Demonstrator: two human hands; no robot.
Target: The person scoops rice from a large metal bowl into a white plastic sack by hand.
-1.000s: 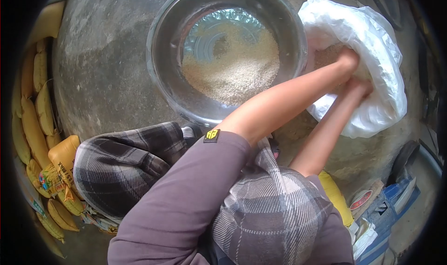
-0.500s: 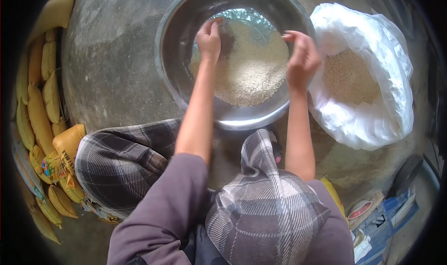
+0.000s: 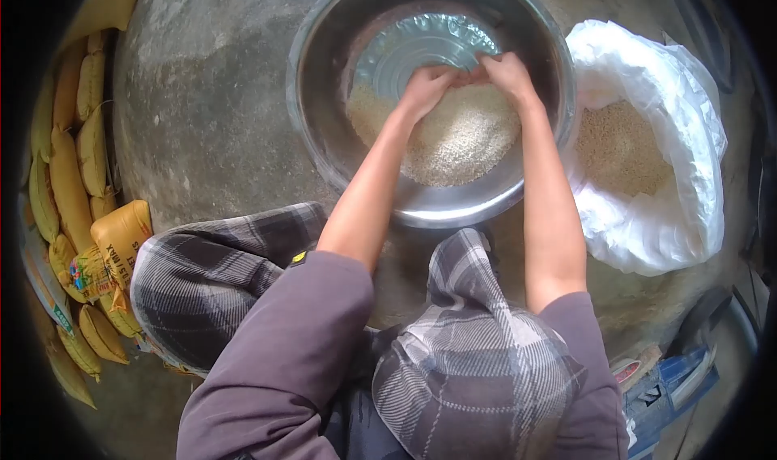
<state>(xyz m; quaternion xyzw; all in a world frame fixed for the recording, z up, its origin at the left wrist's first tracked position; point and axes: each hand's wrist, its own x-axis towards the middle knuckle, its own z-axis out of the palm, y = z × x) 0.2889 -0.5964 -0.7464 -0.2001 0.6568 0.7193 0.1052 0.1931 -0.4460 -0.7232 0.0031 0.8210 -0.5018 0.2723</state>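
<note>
A wide steel bowl (image 3: 317, 88) stands on the concrete floor before me, with a heap of pale grain (image 3: 461, 148) in its near half. Both my hands are inside it, meeting at the heap's far edge. My left hand (image 3: 429, 86) and my right hand (image 3: 507, 73) touch at the fingertips, fingers curled down into the grain. Whether either hand encloses grain is hidden. To the right, touching the bowl, an open white plastic bag (image 3: 647, 233) holds more of the same grain (image 3: 619, 148).
Yellow sacks (image 3: 69, 177) are stacked along the left edge, with a printed yellow packet (image 3: 120, 235) beside my plaid-covered knee (image 3: 210, 274). Bare concrete floor (image 3: 194, 120) lies left of the bowl. Blue and white packets (image 3: 672, 379) lie at the lower right.
Both hands came out of the white bag and moved left over the bowl, apart at first. Now they have drawn together on the grain heap.
</note>
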